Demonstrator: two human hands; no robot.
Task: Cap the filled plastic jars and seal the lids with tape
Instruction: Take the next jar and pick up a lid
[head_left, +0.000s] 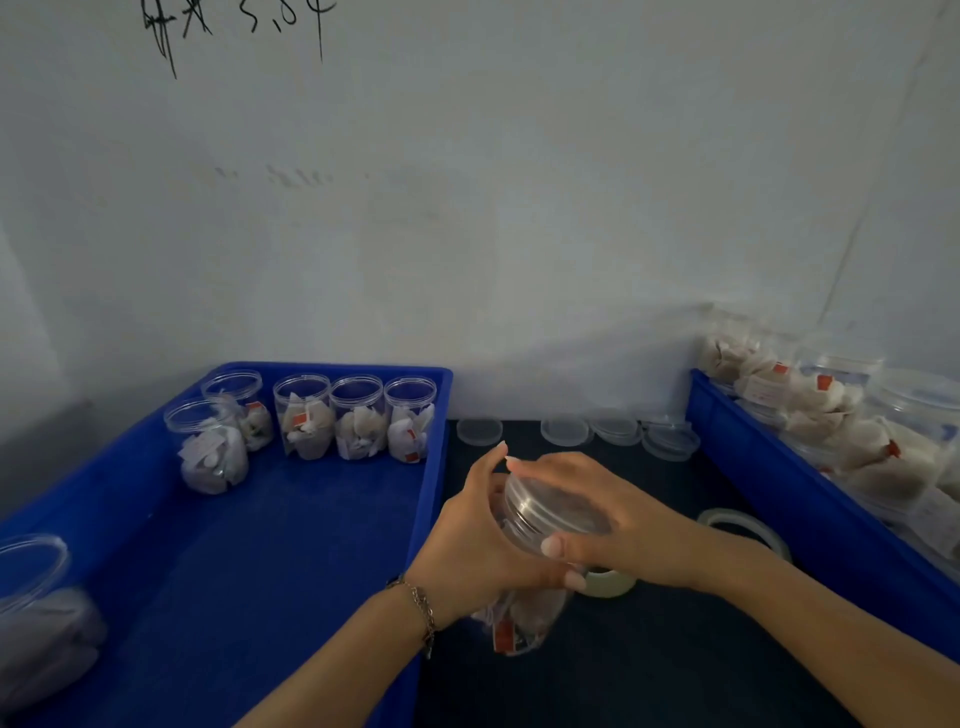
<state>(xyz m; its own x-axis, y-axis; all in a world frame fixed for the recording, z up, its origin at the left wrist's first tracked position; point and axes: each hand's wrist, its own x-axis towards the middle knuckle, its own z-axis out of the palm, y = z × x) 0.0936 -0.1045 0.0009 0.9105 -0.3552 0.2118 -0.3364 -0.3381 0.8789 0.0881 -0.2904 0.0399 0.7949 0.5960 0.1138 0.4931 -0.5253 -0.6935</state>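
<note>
My left hand grips the clear filled plastic jar while my right hand clasps its transparent round lid; I should seat it level, then twist snug.

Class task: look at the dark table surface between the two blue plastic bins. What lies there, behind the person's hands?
In the head view, loose clear plastic lids lie in a row on the dark table, by the wall, between the left blue bin and right blue bin.

head view, single: worn camera looking forward and down, close over the dark table, white wall filling upper half.
</note>
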